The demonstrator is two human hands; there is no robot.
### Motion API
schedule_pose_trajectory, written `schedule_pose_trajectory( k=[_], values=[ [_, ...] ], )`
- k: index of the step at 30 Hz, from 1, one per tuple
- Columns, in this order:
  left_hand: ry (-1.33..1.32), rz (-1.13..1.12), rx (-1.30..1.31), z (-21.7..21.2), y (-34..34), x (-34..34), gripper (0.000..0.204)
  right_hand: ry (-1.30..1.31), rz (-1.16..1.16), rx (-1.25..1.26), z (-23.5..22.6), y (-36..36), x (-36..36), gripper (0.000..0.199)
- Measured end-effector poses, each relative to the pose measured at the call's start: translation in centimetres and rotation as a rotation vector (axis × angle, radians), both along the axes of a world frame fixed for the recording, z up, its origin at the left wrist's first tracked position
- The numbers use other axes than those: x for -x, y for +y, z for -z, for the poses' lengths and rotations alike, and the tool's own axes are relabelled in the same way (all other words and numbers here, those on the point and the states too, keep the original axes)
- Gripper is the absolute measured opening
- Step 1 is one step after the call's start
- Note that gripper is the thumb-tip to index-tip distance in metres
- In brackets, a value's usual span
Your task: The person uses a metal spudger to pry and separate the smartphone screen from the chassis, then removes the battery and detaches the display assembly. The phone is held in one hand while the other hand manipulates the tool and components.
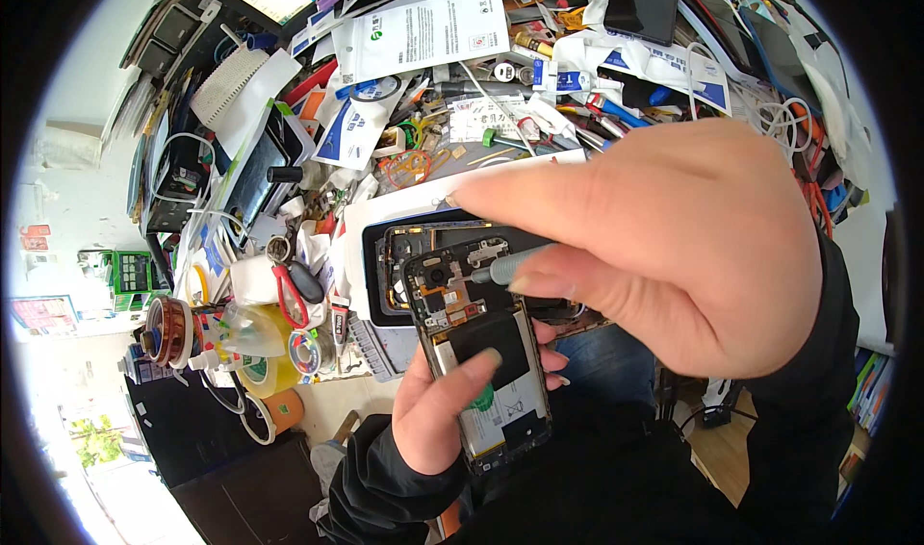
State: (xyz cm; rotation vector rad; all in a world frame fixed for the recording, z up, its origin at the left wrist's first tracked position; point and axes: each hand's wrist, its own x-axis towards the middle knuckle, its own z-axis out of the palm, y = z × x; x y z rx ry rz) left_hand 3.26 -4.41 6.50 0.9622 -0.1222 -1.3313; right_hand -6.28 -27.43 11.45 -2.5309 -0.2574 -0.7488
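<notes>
While the right hand [683, 247], closest to the view, holds a slim grey tool [507, 268] at the camera end of an opened phone [493, 341], light pressure and a squarely seated tip would serve best, with the phone braced so it cannot rock and the tip well clear of the battery [508, 408]; the right index finger stretches past the tool, spread apart from the thumb, which lies against the barrel; its other fingers are hidden, so their grip cannot be told; the wrist arches over from a black sleeve [835, 314]; the left hand [431, 418] curls part-closed around the phone's lower half, thumb across its inner face, fingertips showing past the far edge; the phone tilts, top leaning left, overlapping a dark-rimmed tray [372, 268] in view; beyond, the cluttered surface [445, 168] carries a red-handled tool [289, 298] and a white pouch [448, 27].
</notes>
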Motion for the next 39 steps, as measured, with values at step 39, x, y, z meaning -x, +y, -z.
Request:
schedule_pose_trajectory(
  k=[39],
  values=[
    [-0.109,-0.158,0.137,1.5,-1.8,-1.2,0.059,0.059,0.197,-0.016,1.0,0.1,2.6,0.042]
  ],
)
